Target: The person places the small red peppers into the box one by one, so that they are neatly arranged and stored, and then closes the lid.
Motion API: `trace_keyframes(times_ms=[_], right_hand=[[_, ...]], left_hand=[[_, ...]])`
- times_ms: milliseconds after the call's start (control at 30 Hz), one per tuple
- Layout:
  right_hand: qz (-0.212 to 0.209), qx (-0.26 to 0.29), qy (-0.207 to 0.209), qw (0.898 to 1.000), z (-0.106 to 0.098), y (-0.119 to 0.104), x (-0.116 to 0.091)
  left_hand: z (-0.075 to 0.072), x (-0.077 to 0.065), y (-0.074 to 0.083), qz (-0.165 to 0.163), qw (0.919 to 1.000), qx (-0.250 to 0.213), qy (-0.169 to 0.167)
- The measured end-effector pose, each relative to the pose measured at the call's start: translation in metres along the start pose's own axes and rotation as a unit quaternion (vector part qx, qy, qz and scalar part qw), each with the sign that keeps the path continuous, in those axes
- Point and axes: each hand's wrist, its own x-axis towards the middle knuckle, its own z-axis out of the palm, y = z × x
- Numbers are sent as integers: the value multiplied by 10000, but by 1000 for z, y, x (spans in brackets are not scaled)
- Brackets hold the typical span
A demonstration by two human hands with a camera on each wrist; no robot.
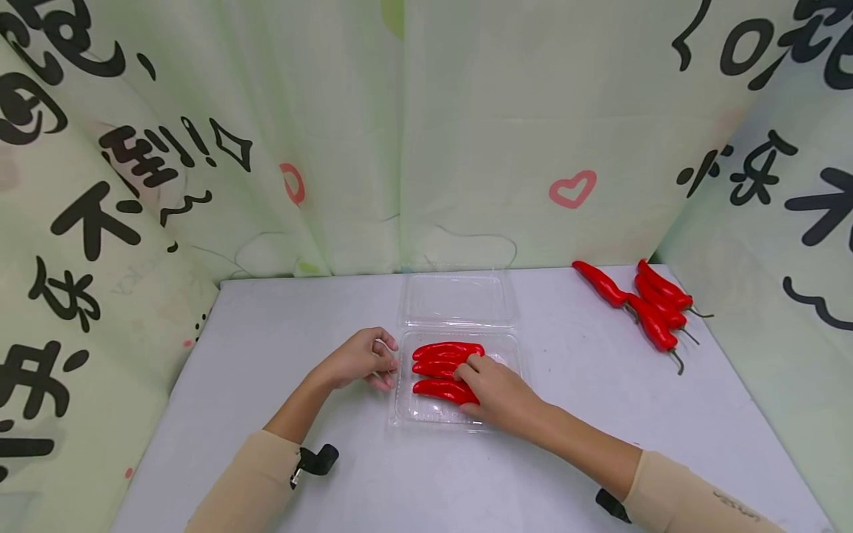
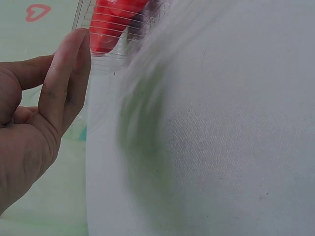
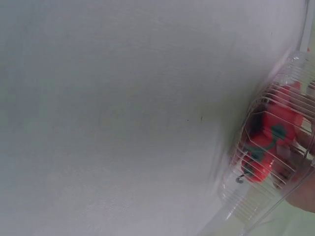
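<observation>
A clear plastic box [image 1: 429,418] lies on the table with its lid [image 1: 460,300] folded back. Three red chili peppers [image 1: 443,349] lie side by side in it, tips to the left. My right hand [image 1: 503,392] reaches in from the right, its fingers and thumb round the stem end of the nearest chili pepper [image 1: 440,389]. In the right wrist view, the ribbed wall partly covers that hand and the green-capped stems. My left hand [image 1: 363,359] is at the box's left side, fingers loosely bent and holding nothing; in the left wrist view its fingertips meet the box edge.
Several more red chili peppers [image 1: 656,303] lie in a loose pile at the table's back right corner. A pale printed curtain [image 1: 480,185] hangs behind and on both sides of the white table [image 1: 566,459].
</observation>
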Motion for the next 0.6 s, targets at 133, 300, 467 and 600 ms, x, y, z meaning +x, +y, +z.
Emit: trace_keyframes(times_ms=[133,300,467,600], right_hand=[[19,-61,28,10000,-1,0,0],[53,-85,57,9999,-1,0,0],[56,-147,41,9999,-1,0,0],[69,-117,0,9999,-2,-1,-1]], left_hand=[[0,0,0,-14,10000,25,9],[0,0,0,2,10000,-8,-6],[0,-1,1,-14,10000,23,12],[0,-1,1,-39,10000,48,11]])
